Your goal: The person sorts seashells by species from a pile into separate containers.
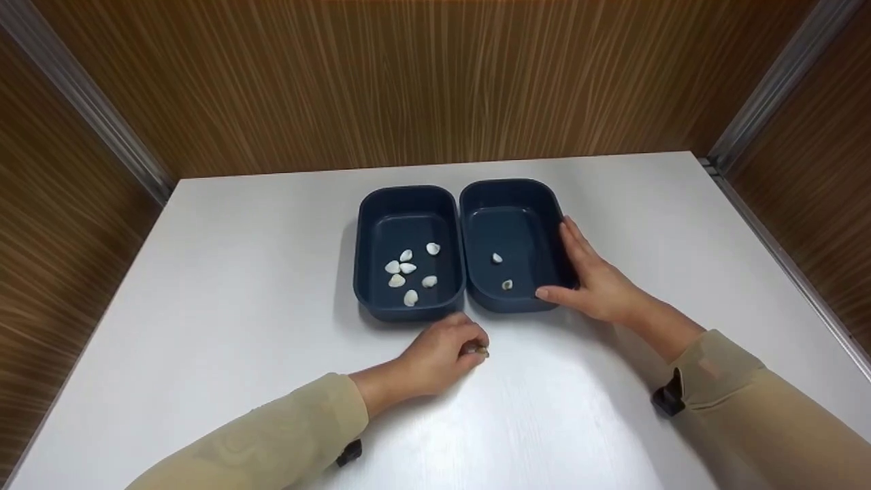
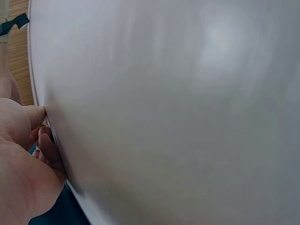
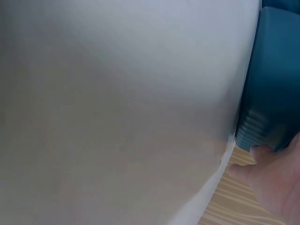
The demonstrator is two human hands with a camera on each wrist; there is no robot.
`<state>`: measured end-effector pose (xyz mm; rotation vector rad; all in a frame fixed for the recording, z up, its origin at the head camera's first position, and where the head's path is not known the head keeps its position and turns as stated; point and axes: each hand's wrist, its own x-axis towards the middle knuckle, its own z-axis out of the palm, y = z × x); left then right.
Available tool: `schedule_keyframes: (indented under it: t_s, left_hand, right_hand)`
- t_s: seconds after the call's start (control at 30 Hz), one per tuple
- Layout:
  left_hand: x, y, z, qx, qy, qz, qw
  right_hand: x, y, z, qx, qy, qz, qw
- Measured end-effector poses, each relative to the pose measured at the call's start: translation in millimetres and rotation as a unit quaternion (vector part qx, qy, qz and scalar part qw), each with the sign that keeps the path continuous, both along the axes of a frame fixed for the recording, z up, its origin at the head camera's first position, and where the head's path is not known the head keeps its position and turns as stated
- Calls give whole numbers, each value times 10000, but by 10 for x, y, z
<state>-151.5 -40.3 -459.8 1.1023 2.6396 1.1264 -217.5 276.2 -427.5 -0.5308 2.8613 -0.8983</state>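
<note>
Pinching a small pale shell (image 1: 480,351) at their tips, the curled fingers (image 1: 469,340) of the left hand (image 1: 442,354) rest low on the desk (image 1: 238,272), just in front of the gap between two bins. The right hand (image 1: 592,282) lies flat against the outer wall of the right bin (image 1: 514,197), its fingers (image 1: 575,245) straight and close together along the side, the thumb reaching round the near corner.

Both bins are dark blue plastic, rectangular with rounded corners and smooth walls, standing side by side and touching. The left bin (image 1: 406,197) holds six whitish shells (image 1: 408,269), small and rounded, scattered loosely over the near half of its floor. The right bin holds two more shells (image 1: 497,258), apart from each other near the middle.

Beige sleeves (image 1: 286,435) cover both forearms, each with a dark strap at the wrist. The desk top is white, smooth and faintly glossy, with a bright patch of reflected light near the person. Wood-grain panels (image 1: 422,82) with vertical streaks wall it in, joined at the corners by grey metal strips (image 1: 88,102).

From the two wrist cameras, almost only blurred white desk shows.
</note>
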Motion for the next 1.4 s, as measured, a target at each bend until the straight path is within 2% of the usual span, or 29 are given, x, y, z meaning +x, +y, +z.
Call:
schedule_keyframes:
  t_s: [0.27, 0.5, 0.8, 1.07, 1.23, 1.4]
  left_hand:
    - [7, 1, 10, 5, -40, -1, 10000]
    - [22, 2, 48, -102, -257, -97, 9996]
    - [48, -9, 89, -442, -180, -317, 9984]
    - [70, -36, 118, -421, -318, -541, 9971]
    - [89, -51, 221, -273, -260, -672, 9970]
    - [110, -41, 423, 13, -241, -764, 9968]
  right_hand:
    - [-4, -7, 7, -10, -18, 29, 10000]
    - [4, -7, -1, -72, 29, 61, 10000]
    - [1, -14, 4, -42, -8, 18, 10000]
    - [-1, -6, 6, -9, -46, -10, 10000]
    - [1, 1, 12, 15, -78, -34, 10000]
    - [2, 0, 17, 14, -53, -27, 10000]
